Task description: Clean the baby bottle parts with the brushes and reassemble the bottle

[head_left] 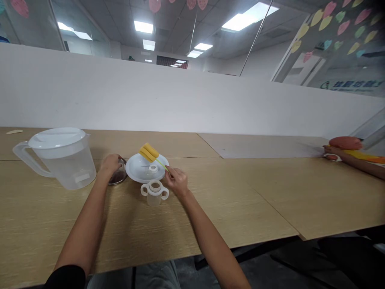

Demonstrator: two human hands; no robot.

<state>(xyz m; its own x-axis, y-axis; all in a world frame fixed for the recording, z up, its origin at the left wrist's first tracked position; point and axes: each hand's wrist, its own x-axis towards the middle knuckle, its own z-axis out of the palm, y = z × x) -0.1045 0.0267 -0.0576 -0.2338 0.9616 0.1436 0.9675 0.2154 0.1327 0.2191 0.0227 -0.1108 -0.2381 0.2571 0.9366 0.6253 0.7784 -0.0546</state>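
Brush with a yellow sponge head and a thin yellow-green handle [148,152] is in the right hand [177,180] of the person; the fingers are closed around the handle, and the sponge head points away, to the upper left, above a shallow white round bowl [134,173]. Inside this bowl lies a small white ring-shaped part [153,169]. Left hand [110,164] is at a dark round dish with a shiny metal rim [118,176], which is just beside the bowl on its left. This hand touches the dish, but its fingers are partly hidden, so I cannot tell whether they grasp it firmly. In front of the bowl, on the nearer side, a small translucent cup with two white handles [154,197] stands upright on the light wood-coloured table [216,200]. Farther left, a large translucent plastic pitcher with a whitish lid [73,164] stands upright, with its handle toward the left, and a clear liquid seems to fill a good part of it. At the far right edge, the bare forearm of another person [357,162] reaches over the table, near a reddish-brown rounded object [345,142].
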